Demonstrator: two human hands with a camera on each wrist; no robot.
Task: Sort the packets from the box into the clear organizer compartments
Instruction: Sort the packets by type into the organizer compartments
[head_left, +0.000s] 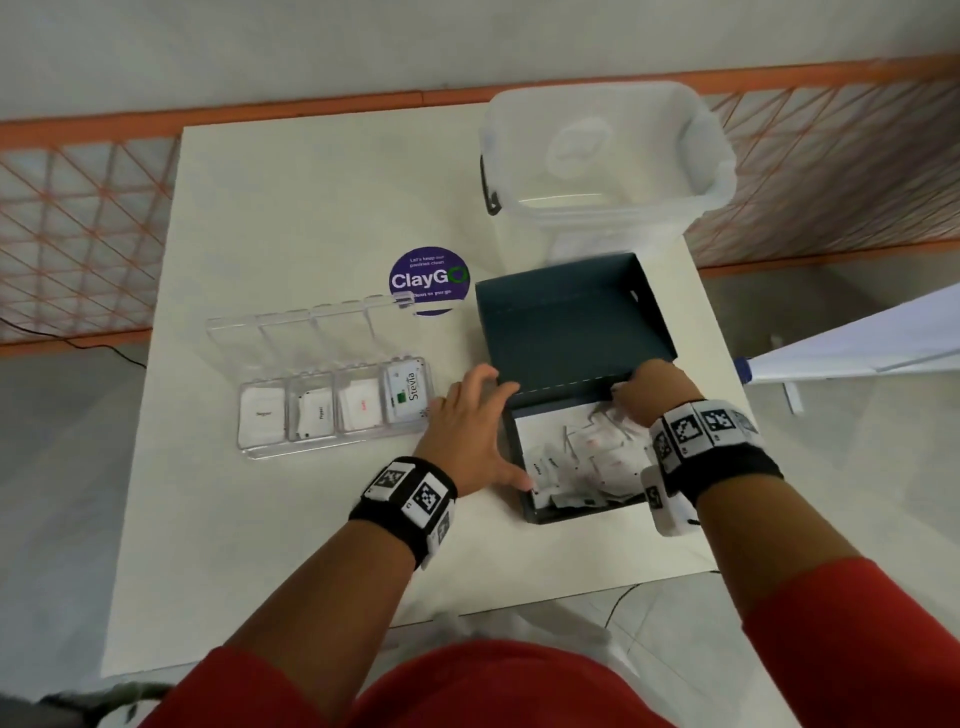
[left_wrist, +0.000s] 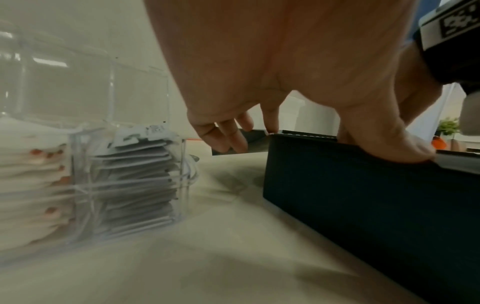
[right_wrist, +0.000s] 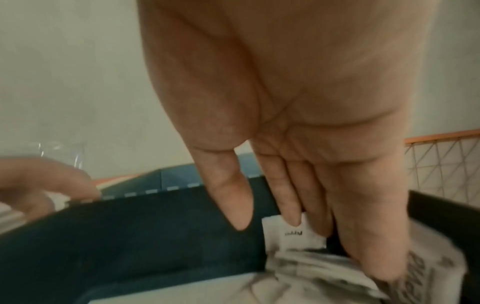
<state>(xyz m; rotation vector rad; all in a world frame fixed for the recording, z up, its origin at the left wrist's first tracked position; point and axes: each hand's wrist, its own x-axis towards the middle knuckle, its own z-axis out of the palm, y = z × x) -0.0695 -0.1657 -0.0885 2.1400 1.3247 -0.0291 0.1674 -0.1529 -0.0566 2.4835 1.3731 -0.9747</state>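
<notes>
Two hands are at a dark box (head_left: 574, 332) on a white table (head_left: 291, 208). The left hand (head_left: 470, 431) rests on the left wall of the box, with its thumb hooked over the top edge and its fingers spread along the side. The right hand (head_left: 641, 397) reaches down into the box at the far right corner. Its fingers (right_wrist: 291, 197) are long and nearly straight, and their tips touch a small white packet (right_wrist: 293, 233) that stands up against the wall. I cannot tell if it is pinched yet. More white packets (head_left: 582, 457) lie in a messy heap on the box floor. The box lid stands open at the back.

Just left of the box sits a clear organizer (head_left: 332, 405) with four compartments in a row, its lid tipped back. Each compartment has packets stacked inside. The one nearest the box holds a packet that says Stevia (head_left: 408, 395).

Behind the box stands a big clear tub (head_left: 608, 156), and a round purple sticker (head_left: 428, 278) is on the table.
</notes>
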